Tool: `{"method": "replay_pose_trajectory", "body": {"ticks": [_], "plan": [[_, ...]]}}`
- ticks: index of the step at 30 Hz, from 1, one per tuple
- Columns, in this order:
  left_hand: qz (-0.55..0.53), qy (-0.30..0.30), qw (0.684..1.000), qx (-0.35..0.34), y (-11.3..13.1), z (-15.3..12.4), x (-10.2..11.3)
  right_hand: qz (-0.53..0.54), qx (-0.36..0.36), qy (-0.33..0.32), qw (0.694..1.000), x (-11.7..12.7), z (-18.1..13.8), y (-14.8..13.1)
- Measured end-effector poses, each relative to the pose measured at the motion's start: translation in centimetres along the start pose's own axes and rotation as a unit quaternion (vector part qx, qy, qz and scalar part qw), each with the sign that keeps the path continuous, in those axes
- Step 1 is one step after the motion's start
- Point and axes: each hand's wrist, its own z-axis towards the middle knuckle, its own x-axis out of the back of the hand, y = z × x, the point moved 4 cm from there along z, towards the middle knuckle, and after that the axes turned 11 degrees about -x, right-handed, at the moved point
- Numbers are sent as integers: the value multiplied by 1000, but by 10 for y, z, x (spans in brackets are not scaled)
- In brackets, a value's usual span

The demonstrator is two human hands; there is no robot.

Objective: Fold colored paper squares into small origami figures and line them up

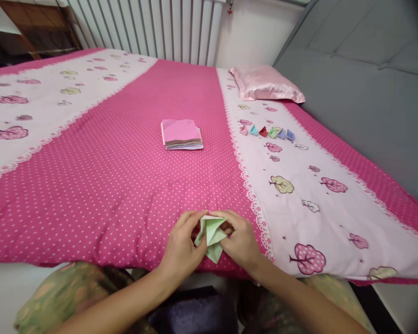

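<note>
A partly folded piece of light green paper (212, 236) lies at the near edge of the pink dotted bedspread (118, 176). My left hand (183, 243) pinches its left side with closed fingers. My right hand (238, 239) grips its right side, fingers curled over the top fold. A stack of coloured paper squares (181, 134), pink sheet on top, rests further up the bed, well beyond both hands. A row of several small folded paper figures (267, 132) in pink, teal, red, green and blue stands on the white patterned strip to the right.
A pink satin pillow (264, 83) lies at the far right by the grey padded headboard (365, 83). A white radiator (153, 28) runs along the far wall. My knees in green patterned cloth (69, 292) sit below the bed edge.
</note>
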Motion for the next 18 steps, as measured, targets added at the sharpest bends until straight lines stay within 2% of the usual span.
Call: {"method": "replay_pose_trajectory", "body": {"ticks": [4, 7, 13, 15, 18], "plan": [[3, 38, 999, -7, -3, 0, -4, -21, 12, 42, 999, 1, -2, -2], [17, 48, 998, -41, -3, 2, -3, -24, 20, 60, 998, 3, -4, -4], [62, 57, 988, -129, -1, 3, 5, -90, 147, 130, 976, 12, -8, -9], [78, 64, 986, -136, -5, 3, 7, -115, 183, 140, 966, 12, -7, -8], [112, 55, 984, -128, -14, 5, 5, -157, 194, 138, 958, 10, -5, -3]]}}
